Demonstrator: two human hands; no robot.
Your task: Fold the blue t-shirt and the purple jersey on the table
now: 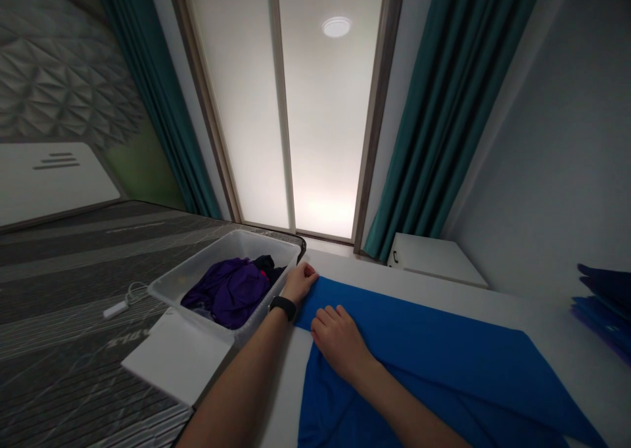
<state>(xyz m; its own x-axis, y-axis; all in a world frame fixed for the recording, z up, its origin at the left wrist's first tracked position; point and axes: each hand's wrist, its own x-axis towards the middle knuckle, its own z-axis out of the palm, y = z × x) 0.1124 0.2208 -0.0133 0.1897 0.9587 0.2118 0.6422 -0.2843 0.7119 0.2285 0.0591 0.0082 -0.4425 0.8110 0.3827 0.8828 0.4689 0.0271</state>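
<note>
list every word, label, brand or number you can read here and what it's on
Pale lettering on the dark bed cover, near the white board: too blurred to read.
Faint pale streak farther up the cover: perhaps writing, too small to tell.
Nothing readable on the blue cloth, plastic bin or watch.

You wear a broad black band point(283, 307) around your left wrist point(292, 295); your right wrist point(367, 370) and both forearms point(244, 392) are bare.
</note>
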